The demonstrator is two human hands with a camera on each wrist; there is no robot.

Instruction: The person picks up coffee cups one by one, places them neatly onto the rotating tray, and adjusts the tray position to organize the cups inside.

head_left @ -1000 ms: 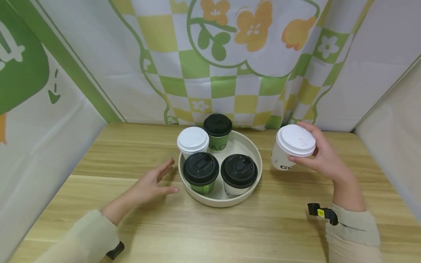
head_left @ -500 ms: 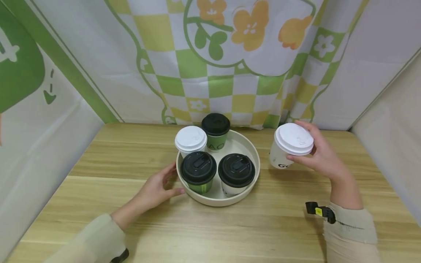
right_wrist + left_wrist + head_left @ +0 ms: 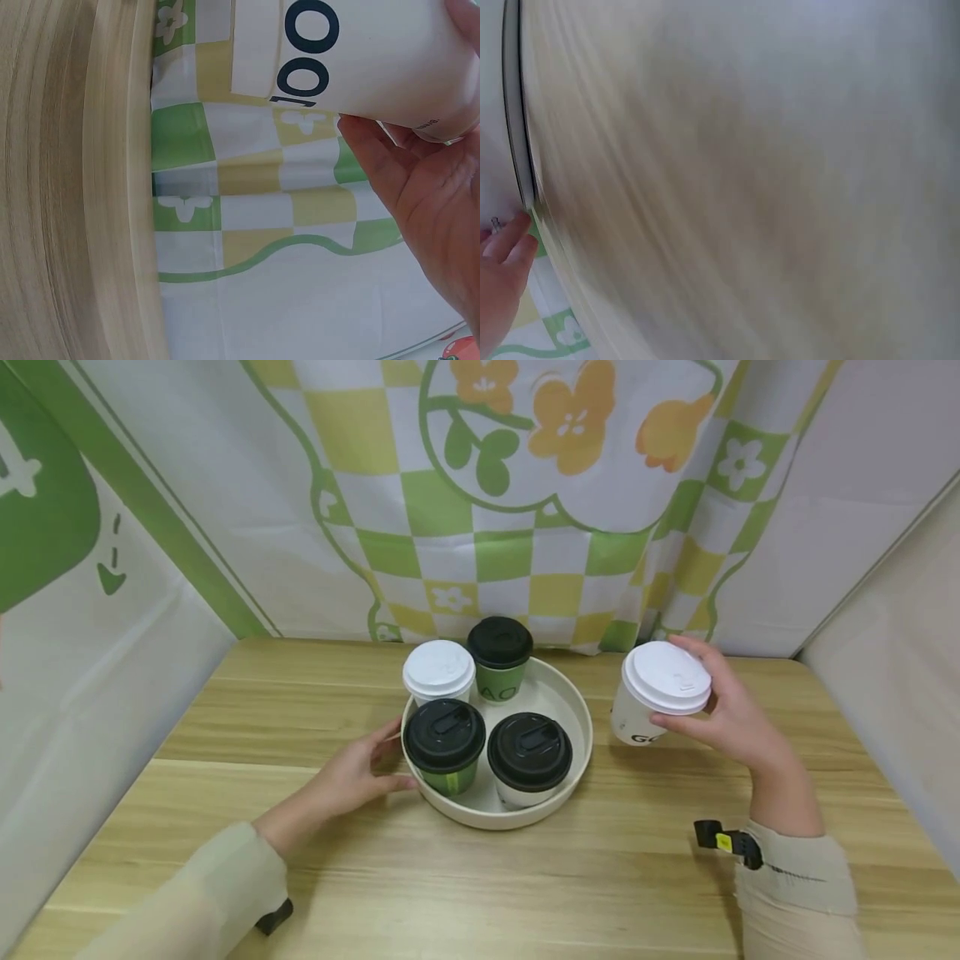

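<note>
In the head view my left hand (image 3: 352, 777) holds the left side of a round cream tray (image 3: 577, 760), thumb and fingers spread along its outer wall. Inside stand a white-lidded cup (image 3: 439, 670), a green cup with a black lid (image 3: 501, 681) behind, a second black-lidded green cup (image 3: 446, 743) at front left, and a white cup with a black lid (image 3: 529, 756) at front right. My right hand (image 3: 723, 718) grips another white-lidded paper cup (image 3: 633, 720) right of the tray. Dark lettering shows on that cup (image 3: 375, 60) in the right wrist view, apparently above the tabletop.
A wood-grain table (image 3: 480, 893) lies under everything. Checkered green and yellow fabric (image 3: 510, 552) hangs along its back edge, with pale panels at both sides. Most of the left wrist view is blurred; fingers (image 3: 514, 240) show at its lower left.
My left hand has come in from the left and taken the tray's side. The tray's cups have shifted clockwise within the last half second. My right hand keeps holding its cup, nearly still.
</note>
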